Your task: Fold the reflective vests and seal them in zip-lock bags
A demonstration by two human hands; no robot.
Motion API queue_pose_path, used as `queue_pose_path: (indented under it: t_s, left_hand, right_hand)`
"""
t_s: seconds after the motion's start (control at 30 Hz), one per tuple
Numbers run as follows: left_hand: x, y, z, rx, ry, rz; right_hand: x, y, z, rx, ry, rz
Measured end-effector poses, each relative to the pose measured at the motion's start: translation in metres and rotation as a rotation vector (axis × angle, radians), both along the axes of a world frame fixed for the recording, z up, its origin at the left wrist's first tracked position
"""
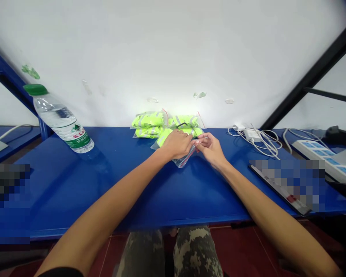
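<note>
Both hands meet over the middle of the blue table, in front of several yellow-green reflective bundles in clear bags (pixel 148 121). My left hand (pixel 178 144) is closed on a clear zip bag (pixel 182 161) with a red seal line; its lower corner shows below the fingers. My right hand (pixel 210 148) pinches the right end of the bag's edge between thumb and fingers. A yellow-green bundle (pixel 163 136) shows just behind my left hand. Part of the bag is hidden under the hands.
On the left of the blue table (pixel 127 207) a water bottle (pixel 65 121) with a green cap stands. At the right are a white charger with coiled cables (pixel 252 134), a partly blurred flat dark-edged item (pixel 282 188) and a power strip (pixel 328 159). A white wall rises behind.
</note>
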State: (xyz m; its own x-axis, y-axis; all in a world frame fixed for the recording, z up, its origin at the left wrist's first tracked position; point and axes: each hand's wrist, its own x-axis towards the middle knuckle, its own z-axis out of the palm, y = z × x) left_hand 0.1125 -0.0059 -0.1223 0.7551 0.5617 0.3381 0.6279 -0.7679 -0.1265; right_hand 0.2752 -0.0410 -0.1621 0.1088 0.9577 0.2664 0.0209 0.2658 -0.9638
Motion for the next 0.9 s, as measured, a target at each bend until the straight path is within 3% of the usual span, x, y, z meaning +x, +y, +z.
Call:
queue_pose_path:
  t_s: [0.1, 0.23, 0.33, 0.5, 0.7, 0.9]
  left_hand:
    - [-0.001, -0.006, -0.008, 0.056, -0.038, 0.095]
    - [-0.002, -0.016, -0.009, 0.064, -0.154, 0.313]
    - [-0.002, -0.022, -0.008, 0.047, -0.193, 0.422]
    - [-0.014, -0.025, 0.004, 0.0, -0.192, 0.434]
    - [-0.047, -0.014, 0.026, -0.17, -0.177, 0.344]
    - [-0.056, -0.006, 0.021, -0.255, -0.297, 0.332]
  right_hand:
    - [-0.005, -0.002, -0.002, -0.099, 0.059, 0.02]
    - [-0.013, -0.01, 0.0, -0.254, -0.039, 0.217]
    - [-0.016, -0.015, 0.003, -0.251, -0.132, 0.346]
    - [-0.016, -0.015, 0.004, -0.139, -0.294, 0.323]
    - [-0.019, -0.015, 0.0, -0.1, -0.303, 0.293]
    - [-0.021, -0.022, 0.003, -0.047, -0.311, 0.372]
